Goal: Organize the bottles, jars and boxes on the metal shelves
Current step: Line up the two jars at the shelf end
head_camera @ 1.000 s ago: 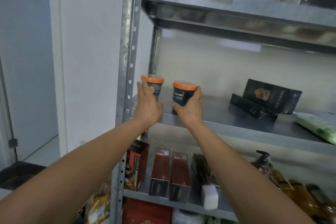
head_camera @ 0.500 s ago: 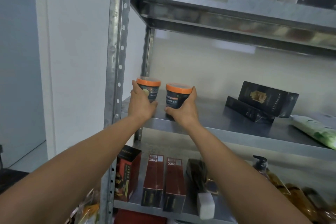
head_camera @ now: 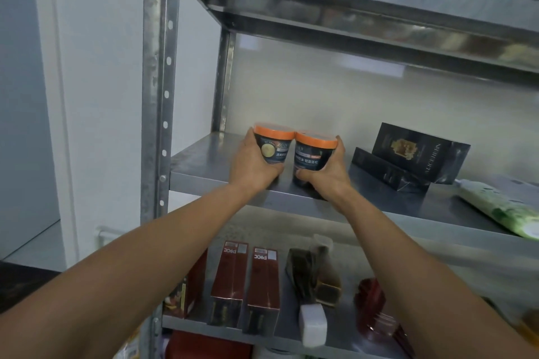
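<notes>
Two dark jars with orange lids stand side by side, lids touching, on the middle metal shelf point(head_camera: 204, 166). My left hand point(head_camera: 250, 163) grips the left jar point(head_camera: 274, 145) from its left side. My right hand point(head_camera: 326, 169) grips the right jar point(head_camera: 312, 153) from its right side and below. Both jars sit near the shelf's front left part. Two black boxes point(head_camera: 414, 154) lie to their right, one leaning on the other.
A green-and-white pouch point(head_camera: 501, 210) lies at the shelf's right end. The lower shelf holds two red boxes point(head_camera: 248, 285), a dark box, a brown bottle point(head_camera: 318, 280) and a red jar point(head_camera: 376, 309). The top shelf carries packages. A steel upright point(head_camera: 157, 96) stands at the left.
Both hands have brought the two jars together until their lids touch, and shifted them rightward along the shelf. The camera has moved closer and turned left.
</notes>
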